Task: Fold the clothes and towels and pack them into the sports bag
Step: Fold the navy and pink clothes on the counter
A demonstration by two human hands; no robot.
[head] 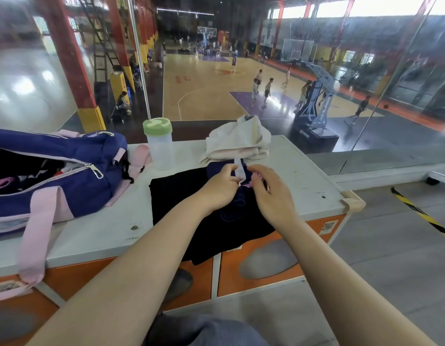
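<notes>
- The tabletop (286,171) was seen as smooth, matt white, marked with small dark spots.
- The sports bag (74,176) was made of woven purple cloth with pink webbing straps and metal zip pulls.
- The bottle (159,148) was of frosted translucent plastic under a matt green lid.
- The towel (237,141) looked soft and cream.
- The black garment (181,203) appeared matt.

Bright daylight from high windows (381,7); glass glare, wide-angle bending at edges.
</notes>
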